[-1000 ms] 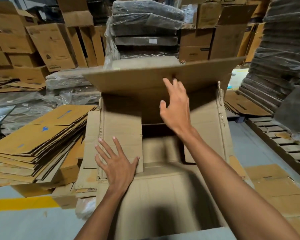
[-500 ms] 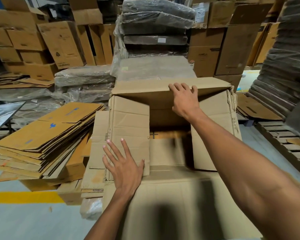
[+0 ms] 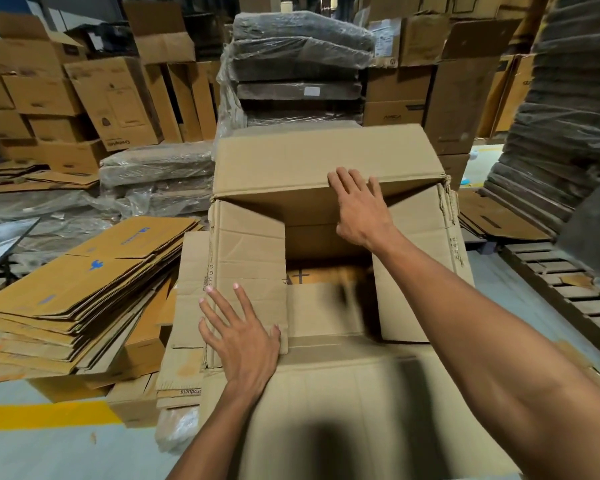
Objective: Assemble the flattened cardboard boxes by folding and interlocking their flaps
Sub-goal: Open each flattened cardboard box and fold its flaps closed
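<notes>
Two side flaps are folded inward on the box (image 3: 312,233), which stands just in front of you, right of the stack of flattened boxes (image 3: 84,292). Your left hand (image 3: 243,337) presses the left flap (image 3: 248,251) flat, grip wide, fingers spread. Your right hand (image 3: 361,209) lays nearly straight fingers over the far flap (image 3: 309,161), grip wide too, not pinching. Draw that flap down evenly along its crease, then tuck the near flap (image 3: 343,393) to lock.
</notes>
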Available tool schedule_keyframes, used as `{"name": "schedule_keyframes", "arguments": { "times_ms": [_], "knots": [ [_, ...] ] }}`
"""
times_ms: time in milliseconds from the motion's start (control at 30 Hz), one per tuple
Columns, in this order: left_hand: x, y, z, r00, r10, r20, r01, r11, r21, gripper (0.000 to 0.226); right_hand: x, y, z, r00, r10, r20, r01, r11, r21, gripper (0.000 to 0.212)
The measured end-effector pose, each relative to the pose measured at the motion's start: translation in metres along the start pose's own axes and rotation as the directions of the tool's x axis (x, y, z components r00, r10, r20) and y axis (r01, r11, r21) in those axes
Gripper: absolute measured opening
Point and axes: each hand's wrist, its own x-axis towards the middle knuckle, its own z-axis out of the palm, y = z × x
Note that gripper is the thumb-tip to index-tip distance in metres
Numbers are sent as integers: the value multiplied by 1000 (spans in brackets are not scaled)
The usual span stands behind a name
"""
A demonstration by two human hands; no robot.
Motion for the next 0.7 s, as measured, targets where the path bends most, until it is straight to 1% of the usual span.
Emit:
{"name": "schedule_keyframes", "arguments": {
  "times_ms": [67,100,133,167,200,233,267,300,333,367,433,500,533,600,700],
  "knots": [
    [1,1,-1,1000,-3,8,3,1000,-5,121,-21,-4,3,996,-41,-81,40,999,-10,82],
    [1,1,-1,1000,-4,9,4,1000,-8,121,-33,-7,9,995,-87,-53,86,996,-11,73],
    [0,1,-2,1000,-5,9,5,1000,-8,121,-47,-9,18,989,-140,40,141,990,-28,61],
    [0,1,-2,1000,-6,9,6,1000,-7,121,-61,-12,27,968,-179,175,194,979,-68,49],
    [-1,2,-2,1000,-5,10,5,1000,-9,121,-74,-13,36,928,-187,321,237,964,-122,40],
    [-1,1,-2,1000,-4,12,4,1000,-11,121,-88,-14,43,878,-166,449,272,945,-181,34],
    [-2,1,-2,1000,-3,13,3,1000,-11,121,-100,-14,49,831,-128,542,301,922,-243,33],
    [-2,1,-2,1000,-1,14,1,1000,-10,121,-110,-14,52,796,-87,599,329,893,-306,33],
    [-2,1,-2,1000,1,15,-1,1000,-9,121,-117,-14,52,776,-62,627,357,863,-357,34],
    [-1,1,-3,1000,0,14,0,1000,-7,121,-122,-15,49,774,-55,630,381,836,-395,35],
    [0,3,-4,1000,-4,16,4,1000,-1,119,-124,-20,37,808,-93,582,403,807,-431,34],
    [2,5,-5,1000,-2,19,2,1000,-10,118,-121,-28,18,863,-173,475,402,805,-437,30],
    [4,5,-5,1000,1,26,0,1000,-14,118,-118,-33,7,891,-187,413,375,817,-439,31],
    [6,6,-6,999,6,34,-6,1000,-11,116,-115,-39,-19,938,-139,319,281,843,-459,36],
    [8,7,-6,999,15,40,-14,1000,-19,114,-121,-39,-52,956,8,293,147,851,-504,40]
  ]
}}
